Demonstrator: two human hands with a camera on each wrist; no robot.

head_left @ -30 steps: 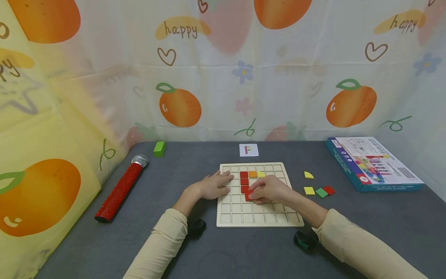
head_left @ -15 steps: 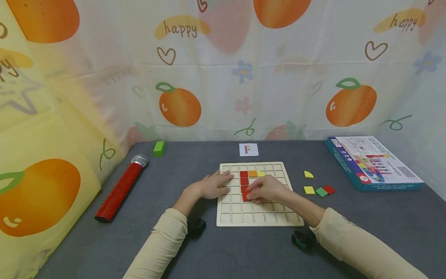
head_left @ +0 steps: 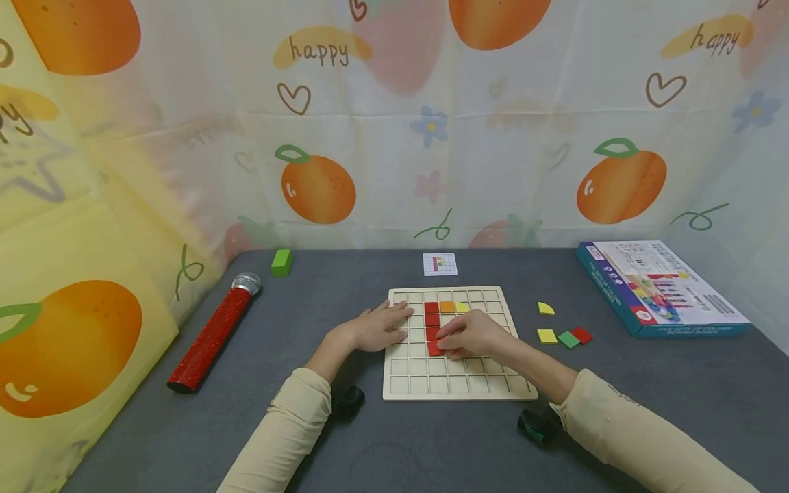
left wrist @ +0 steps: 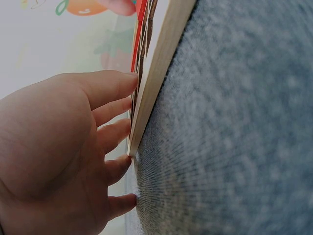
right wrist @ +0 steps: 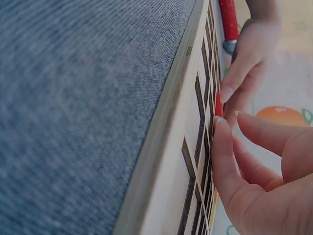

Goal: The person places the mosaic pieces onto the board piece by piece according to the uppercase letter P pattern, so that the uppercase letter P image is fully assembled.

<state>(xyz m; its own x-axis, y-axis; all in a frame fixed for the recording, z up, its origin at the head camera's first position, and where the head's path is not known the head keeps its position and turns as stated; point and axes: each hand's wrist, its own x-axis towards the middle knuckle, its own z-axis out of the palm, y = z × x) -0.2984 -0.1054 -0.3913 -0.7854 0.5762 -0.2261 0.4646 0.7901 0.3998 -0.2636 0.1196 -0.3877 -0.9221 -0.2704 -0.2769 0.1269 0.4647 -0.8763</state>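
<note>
Red tile [head_left: 434, 349] is sitting on the grid board [head_left: 459, 387] beside red pieces [head_left: 432, 320]; right hand [head_left: 473, 333] is touching it, pinch unclear; left hand [head_left: 374, 330], fingers extended, is resting on the board.

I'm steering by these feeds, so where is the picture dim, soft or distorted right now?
Head view: evenly lit and mostly sharp, though fine detail on the card is too small to make out; left wrist view: dim, with the table blurred and the curtain pale and soft; right wrist view: also dim, table blurred, board steeply foreshortened, right hand fairly clear.
</note>
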